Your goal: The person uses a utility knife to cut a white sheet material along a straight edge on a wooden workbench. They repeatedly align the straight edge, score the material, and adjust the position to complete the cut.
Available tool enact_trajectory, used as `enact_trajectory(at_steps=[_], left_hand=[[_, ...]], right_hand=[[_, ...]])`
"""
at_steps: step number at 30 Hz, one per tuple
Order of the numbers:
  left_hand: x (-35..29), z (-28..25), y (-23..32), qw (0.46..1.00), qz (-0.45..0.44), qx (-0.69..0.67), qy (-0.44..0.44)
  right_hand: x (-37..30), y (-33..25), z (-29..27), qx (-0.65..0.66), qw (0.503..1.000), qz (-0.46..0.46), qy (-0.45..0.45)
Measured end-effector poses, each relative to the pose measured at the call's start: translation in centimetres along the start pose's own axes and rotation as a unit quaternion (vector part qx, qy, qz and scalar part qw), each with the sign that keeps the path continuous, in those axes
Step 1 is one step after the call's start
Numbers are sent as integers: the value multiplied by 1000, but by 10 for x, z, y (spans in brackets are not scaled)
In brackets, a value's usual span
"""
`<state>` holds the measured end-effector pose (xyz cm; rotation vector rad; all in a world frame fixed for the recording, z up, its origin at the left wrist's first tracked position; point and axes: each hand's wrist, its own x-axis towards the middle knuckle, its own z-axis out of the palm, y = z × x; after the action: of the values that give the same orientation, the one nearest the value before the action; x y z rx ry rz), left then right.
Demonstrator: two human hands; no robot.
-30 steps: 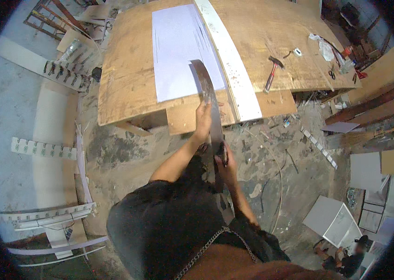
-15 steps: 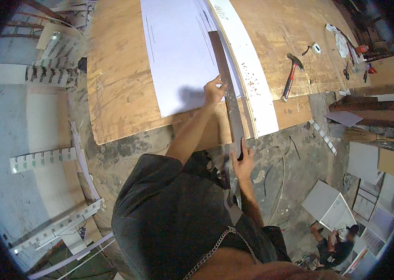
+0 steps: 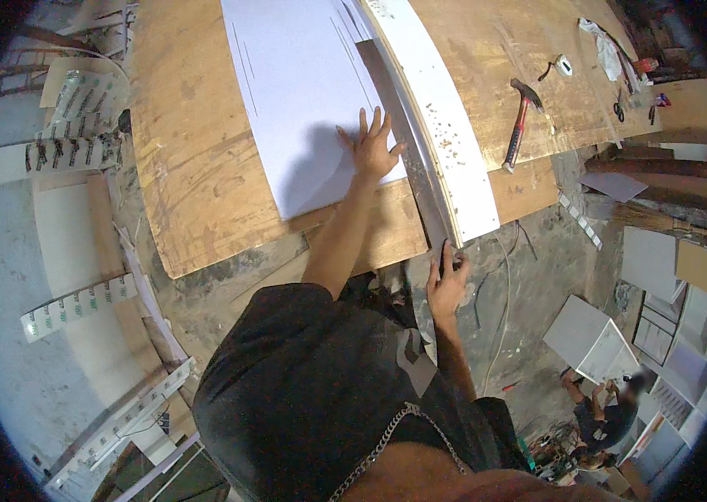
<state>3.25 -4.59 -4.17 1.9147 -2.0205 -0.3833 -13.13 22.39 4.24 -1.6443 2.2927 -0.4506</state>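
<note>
A long dark flat strip (image 3: 395, 109) lies along the edge of a narrow white board (image 3: 454, 159), partly over a white sheet (image 3: 286, 109) marked with thin pencil-like lines. My left hand (image 3: 374, 155) is open, its fingers spread on the sheet and its thumb close to the strip. At the strip's near end, by the table edge, my right hand (image 3: 447, 289) has thumb and fingers around the end. Small brown bits are scattered on the white board.
A claw hammer (image 3: 521, 125) with a red and black handle lies on the wooden table (image 3: 194, 184), right of the board. A tape measure (image 3: 564, 65) and scissors (image 3: 619, 111) lie farther off. A person (image 3: 609, 414) works beside a white cabinet (image 3: 592, 339) at lower right.
My left hand has let go of the strip and spread out on the sheet. The strip has shifted against the white board's edge, with my right hand still at its near end.
</note>
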Motion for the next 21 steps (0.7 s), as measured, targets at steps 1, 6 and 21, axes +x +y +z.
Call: enact_trajectory(at_steps=[1,6,21], left_hand=[[2,3,-3,1000,28,8,2],[8,22,-20,993,115,-3,33],[13,24,-23,991,127,-32,32]], right_hand=[[0,5,4,-11,1000,-2,8],[1,13,16,-39,997,-44,53],[35,12,28,-82,967,-224,-91]])
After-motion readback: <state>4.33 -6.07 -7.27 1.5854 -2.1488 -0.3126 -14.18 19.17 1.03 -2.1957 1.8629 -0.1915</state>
